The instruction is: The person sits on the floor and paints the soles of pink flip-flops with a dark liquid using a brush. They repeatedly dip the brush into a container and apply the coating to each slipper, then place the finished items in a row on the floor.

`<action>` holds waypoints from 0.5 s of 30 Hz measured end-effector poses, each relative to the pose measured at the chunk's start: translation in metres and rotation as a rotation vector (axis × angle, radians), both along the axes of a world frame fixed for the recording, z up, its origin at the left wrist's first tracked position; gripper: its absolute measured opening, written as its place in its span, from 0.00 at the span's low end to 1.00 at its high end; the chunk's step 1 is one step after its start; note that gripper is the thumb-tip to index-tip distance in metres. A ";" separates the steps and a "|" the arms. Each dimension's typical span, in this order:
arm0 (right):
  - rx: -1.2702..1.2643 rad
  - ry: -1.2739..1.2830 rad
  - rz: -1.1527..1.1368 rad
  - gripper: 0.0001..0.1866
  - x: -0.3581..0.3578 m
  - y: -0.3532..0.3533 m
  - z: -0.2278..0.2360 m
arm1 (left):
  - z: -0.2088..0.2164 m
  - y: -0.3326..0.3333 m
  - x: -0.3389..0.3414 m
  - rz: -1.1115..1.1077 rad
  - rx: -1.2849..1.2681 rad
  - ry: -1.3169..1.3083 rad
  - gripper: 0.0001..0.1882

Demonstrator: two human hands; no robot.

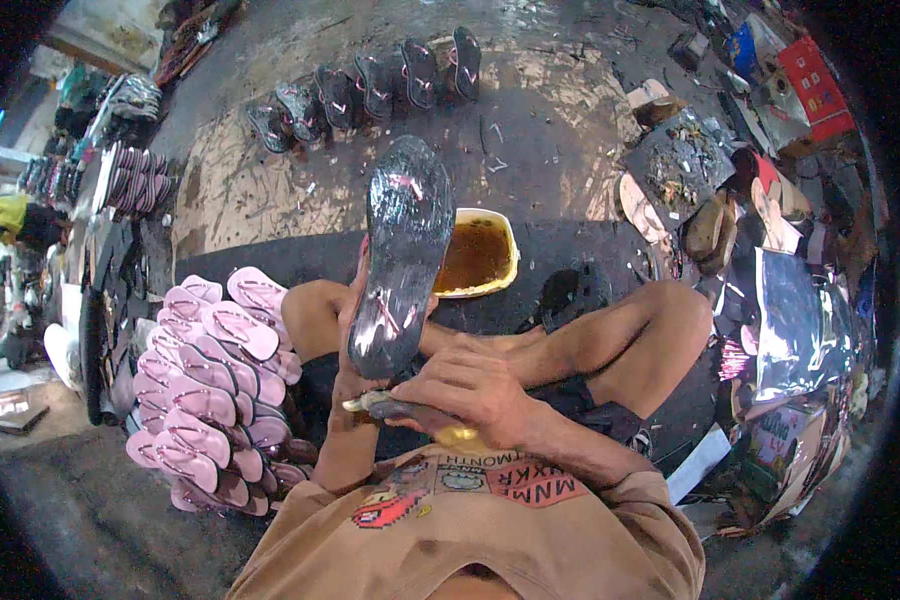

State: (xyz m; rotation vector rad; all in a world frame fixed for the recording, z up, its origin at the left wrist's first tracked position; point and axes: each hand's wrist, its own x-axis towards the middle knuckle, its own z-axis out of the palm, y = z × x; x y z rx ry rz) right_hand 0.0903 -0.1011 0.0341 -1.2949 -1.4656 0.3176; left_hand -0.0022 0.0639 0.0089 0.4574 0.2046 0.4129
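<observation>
My left hand (347, 372) is closed around a black flip-flop sole (398, 255), held upright with its glossy, wet-looking underside showing. Pinkish strap ends show on that face, and most of my left fingers are behind it. Just below the heel, my right hand (473, 390) is wrapped round a tool (402, 408) with a pale tip and a yellow part under the palm; its kind cannot be made out. Beyond my crossed legs stands a yellow-rimmed tub (516, 262) of amber-brown liquid, partly behind the sole.
A large pile of pink flip-flops (208, 395) is stacked by my left knee. Farther off, several dark soles (375, 85) lie in a row on a stained board (560, 130). To the right are loose footwear pieces (710, 235), a scrap-covered slab (678, 160) and a red box (815, 88).
</observation>
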 end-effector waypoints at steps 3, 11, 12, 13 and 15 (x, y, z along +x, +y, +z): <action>-0.111 0.185 -0.462 0.15 0.049 0.025 0.037 | 0.007 -0.010 0.004 -0.004 -0.191 -0.022 0.27; -0.128 0.545 -0.386 0.13 0.012 0.026 0.039 | 0.022 -0.005 0.030 0.058 0.060 0.167 0.27; -0.192 0.620 -0.725 0.14 0.028 0.038 0.031 | 0.025 -0.005 0.039 0.129 0.002 0.236 0.27; -0.199 0.392 -0.741 0.14 0.028 0.030 0.039 | 0.012 -0.005 0.039 0.133 0.050 0.092 0.27; -0.140 0.313 -0.692 0.14 0.026 0.022 0.040 | 0.008 0.000 0.028 0.042 0.086 -0.041 0.26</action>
